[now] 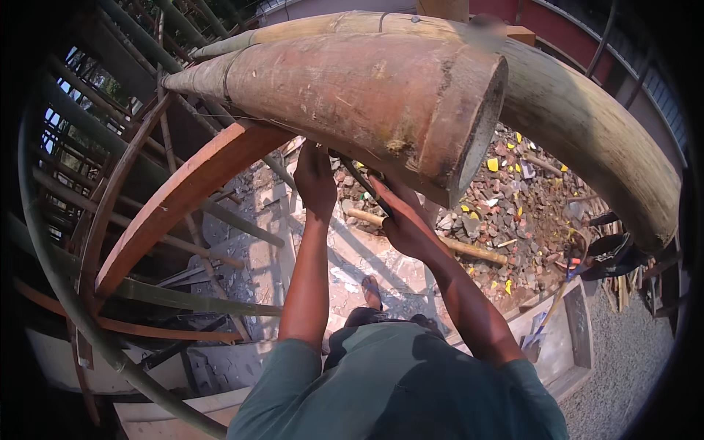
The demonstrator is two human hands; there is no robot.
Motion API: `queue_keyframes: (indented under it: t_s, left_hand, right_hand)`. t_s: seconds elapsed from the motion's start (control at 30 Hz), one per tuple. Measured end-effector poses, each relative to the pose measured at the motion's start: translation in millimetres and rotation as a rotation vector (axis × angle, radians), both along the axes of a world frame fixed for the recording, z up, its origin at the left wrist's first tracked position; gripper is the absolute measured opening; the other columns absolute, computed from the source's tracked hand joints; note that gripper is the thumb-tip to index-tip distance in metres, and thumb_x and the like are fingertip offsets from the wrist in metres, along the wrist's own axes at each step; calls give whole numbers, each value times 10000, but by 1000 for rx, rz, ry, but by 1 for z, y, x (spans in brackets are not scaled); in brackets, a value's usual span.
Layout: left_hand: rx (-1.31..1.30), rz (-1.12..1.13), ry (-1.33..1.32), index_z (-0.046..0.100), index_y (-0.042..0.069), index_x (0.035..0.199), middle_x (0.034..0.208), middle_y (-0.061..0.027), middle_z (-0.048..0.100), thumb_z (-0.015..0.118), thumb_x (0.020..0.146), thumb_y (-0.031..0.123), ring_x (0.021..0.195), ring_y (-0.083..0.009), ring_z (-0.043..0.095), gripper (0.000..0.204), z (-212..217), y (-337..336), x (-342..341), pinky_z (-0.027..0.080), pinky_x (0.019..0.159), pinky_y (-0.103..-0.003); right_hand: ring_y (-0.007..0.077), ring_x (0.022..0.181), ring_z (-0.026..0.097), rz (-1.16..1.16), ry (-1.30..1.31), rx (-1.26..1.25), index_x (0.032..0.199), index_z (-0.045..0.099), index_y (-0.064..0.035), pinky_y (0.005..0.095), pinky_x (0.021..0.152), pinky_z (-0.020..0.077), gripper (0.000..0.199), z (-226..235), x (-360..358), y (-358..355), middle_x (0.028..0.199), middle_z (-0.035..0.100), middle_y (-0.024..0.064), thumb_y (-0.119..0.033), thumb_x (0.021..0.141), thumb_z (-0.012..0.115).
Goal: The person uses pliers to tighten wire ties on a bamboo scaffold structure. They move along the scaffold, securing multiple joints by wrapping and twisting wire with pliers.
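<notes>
Nearest the camera, green shirt [396,389] fills the bottom edge, both bare forearms rising from it. Below, a foot in a sandal [372,292] stands on a pale slab [367,257].

Left hand [315,178] reaches up under the pole end [367,95], fingers curled against its underside; what it grips, if anything, is hidden by the pole. Right hand [403,220] sits just beside it, closed around a thin dark rod [361,183] that slants up-left toward the same spot. Hands are close together, not touching.

The pole end, thick reddish bamboo, hangs right overhead, cut hollow face turned right, and blocks the view of the fingertips. A second, greener pole [587,125] curves behind it to the right edge.

Left: a red plank [176,198] runs diagonally under the pole end, with thin bamboo scaffolding [88,242] crossing behind.

Further down: rubble [513,205] with yellow bits, a short log [469,251] lying on it, sandals [612,253] at the right, grey gravel [631,352] and a pale trough [565,337] at lower right.
</notes>
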State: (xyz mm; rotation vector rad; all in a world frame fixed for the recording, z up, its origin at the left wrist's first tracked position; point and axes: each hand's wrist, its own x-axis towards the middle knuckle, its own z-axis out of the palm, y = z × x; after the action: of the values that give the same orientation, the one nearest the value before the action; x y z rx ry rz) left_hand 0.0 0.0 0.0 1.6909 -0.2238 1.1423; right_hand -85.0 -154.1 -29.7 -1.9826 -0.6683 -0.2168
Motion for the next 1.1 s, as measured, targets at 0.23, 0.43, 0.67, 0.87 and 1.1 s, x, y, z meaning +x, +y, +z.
queue_keyframes:
  t_s: [0.23,0.43,0.67,0.87,1.1]
  left_hand:
    - [-145,-473,144,507,-20,1332,824,48,461,342,986,676,685,-54,324,794,-27,32,-11,268,620,-235]
    - [-168,-587,209,401,-17,1433,859,25,452,165,860,866,725,-75,342,1079,-33,30,-9,289,633,-268]
    - [-65,-561,146,422,-17,1409,995,-64,548,343,989,611,887,-192,510,760,-12,28,-24,410,782,-350]
    - [312,-102,378,606,-23,1114,979,-187,634,657,932,276,983,-350,607,353,30,30,-35,461,877,-435]
    - [-425,-314,406,582,4,843,660,-72,635,573,992,260,587,-156,632,297,32,-3,-8,483,591,-296]
  right_hand:
    - [462,1502,72,-106,97,-97,1493,412,-143,662,1141,157,872,2,16,12,1640,159,171,148,673,473]
    - [465,1504,48,-234,-49,-258,1492,426,-154,728,1092,143,864,15,20,20,1639,133,186,125,678,501]
    - [429,1380,332,-280,-158,-267,1411,527,-134,608,1056,314,747,18,21,25,1532,361,167,119,708,502]
    - [404,1197,496,-274,-30,-198,1201,598,-84,497,972,425,491,22,12,34,1369,504,188,103,756,507]
    - [399,1009,594,-368,145,66,1161,518,-19,460,826,490,408,5,11,49,1069,571,202,-58,773,640]
